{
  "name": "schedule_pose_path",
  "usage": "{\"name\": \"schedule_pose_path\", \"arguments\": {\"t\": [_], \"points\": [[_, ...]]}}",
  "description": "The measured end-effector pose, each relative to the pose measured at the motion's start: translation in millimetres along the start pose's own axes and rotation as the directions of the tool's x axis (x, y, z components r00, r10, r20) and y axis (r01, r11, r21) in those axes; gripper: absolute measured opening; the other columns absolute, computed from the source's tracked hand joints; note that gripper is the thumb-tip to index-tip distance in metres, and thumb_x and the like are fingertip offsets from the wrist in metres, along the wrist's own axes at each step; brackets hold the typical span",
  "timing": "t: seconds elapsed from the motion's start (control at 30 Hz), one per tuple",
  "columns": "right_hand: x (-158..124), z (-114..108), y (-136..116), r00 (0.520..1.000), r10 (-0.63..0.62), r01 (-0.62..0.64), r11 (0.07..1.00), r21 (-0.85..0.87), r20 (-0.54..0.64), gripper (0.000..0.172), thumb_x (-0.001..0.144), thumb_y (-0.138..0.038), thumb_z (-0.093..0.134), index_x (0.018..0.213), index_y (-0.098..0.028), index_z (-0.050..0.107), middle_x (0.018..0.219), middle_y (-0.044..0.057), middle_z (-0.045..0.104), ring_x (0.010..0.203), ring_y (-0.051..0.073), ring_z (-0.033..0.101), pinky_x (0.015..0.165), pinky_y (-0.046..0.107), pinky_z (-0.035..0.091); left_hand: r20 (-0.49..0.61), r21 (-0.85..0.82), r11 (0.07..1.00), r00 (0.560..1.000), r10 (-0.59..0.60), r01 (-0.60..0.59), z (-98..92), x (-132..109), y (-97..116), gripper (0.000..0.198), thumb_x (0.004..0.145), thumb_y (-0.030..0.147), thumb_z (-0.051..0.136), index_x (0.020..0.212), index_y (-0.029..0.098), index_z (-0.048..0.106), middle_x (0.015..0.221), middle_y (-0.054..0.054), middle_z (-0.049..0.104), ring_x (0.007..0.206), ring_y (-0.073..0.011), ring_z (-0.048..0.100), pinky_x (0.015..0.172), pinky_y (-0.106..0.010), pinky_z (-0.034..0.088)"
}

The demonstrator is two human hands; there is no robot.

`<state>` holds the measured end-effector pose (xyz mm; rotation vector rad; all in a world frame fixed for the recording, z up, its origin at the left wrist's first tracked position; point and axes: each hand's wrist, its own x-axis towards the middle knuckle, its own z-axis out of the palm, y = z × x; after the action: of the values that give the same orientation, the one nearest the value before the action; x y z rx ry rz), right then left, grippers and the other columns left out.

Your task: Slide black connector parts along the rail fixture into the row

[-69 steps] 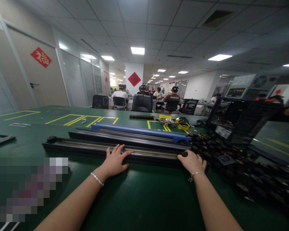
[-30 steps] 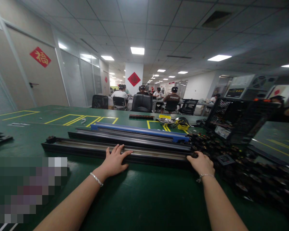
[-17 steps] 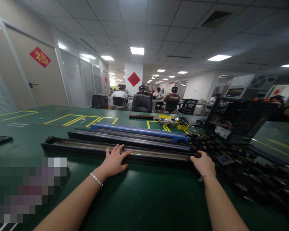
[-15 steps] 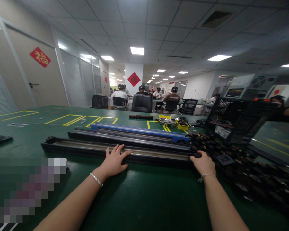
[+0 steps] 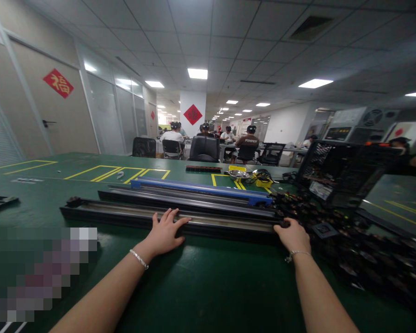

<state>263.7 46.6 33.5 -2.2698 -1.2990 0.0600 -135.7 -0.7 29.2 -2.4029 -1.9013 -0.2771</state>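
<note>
A long black channel-shaped strip with a pale inner face lies crosswise on the green table. My left hand rests on its middle, with the fingers spread over the near edge. At the strip's right end, my right hand is closed with thumb and fingertips pinching a small black end piece. Just behind lies a second dark strip, and behind that a blue one. All of them run roughly parallel.
A heap of small black parts covers the right side. Behind it stands an open black computer case. A metal bowl sits farther back, and a black frame is at the left edge. People sit in the background.
Both hands hold the same places on the black strip. At the left edge, the black frame now shows green inside its outline, where it looked dark before.
</note>
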Motion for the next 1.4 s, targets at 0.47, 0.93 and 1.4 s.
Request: {"name": "schedule_pose_path", "arguments": {"t": [0.47,0.93,1.4], "points": [[10,3,13,0.999,0.025,-0.024,0.998,0.066,-0.026,0.053,0.070,-0.040,0.048,0.118,-0.019,0.055,0.114,0.014,0.060,0.101,0.031,0.057,0.084,0.041,0.046,0.012,-0.002,1.000,1.000,-0.011,0.011,0.0,0,-1,0.065,0.073,0.042,0.057,0.135,0.043,0.035,0.149,-0.008,0.026,0.137,-0.0363,0.015,0.100,-0.067,0.006],[13,3,19,0.997,0.048,-0.035,0.980,0.194,-0.062,0.051,0.068,-0.036,0.052,0.116,-0.018,0.055,0.108,0.011,0.063,0.095,0.026,0.059,0.083,0.035,0.046,0.020,-0.003,1.000,1.000,-0.006,0.006,-0.7,0,0,0.065,0.074,0.042,0.056,0.135,0.041,0.035,0.149,-0.009,0.025,0.137,-0.0363,0.015,0.101,-0.066,0.007],[4,-6,16,0.987,0.130,-0.113,0.979,0.167,-0.096,0.050,0.074,-0.034,0.046,0.119,-0.017,0.054,0.109,0.013,0.063,0.096,0.029,0.059,0.082,0.038,0.047,0.001,-0.005,1.000,1.000,0.011,-0.011,2.1,0,-3,0.065,0.074,0.043,0.055,0.135,0.044,0.033,0.148,-0.010,0.027,0.137,-0.0361,0.016,0.100,-0.067,0.008]]}}
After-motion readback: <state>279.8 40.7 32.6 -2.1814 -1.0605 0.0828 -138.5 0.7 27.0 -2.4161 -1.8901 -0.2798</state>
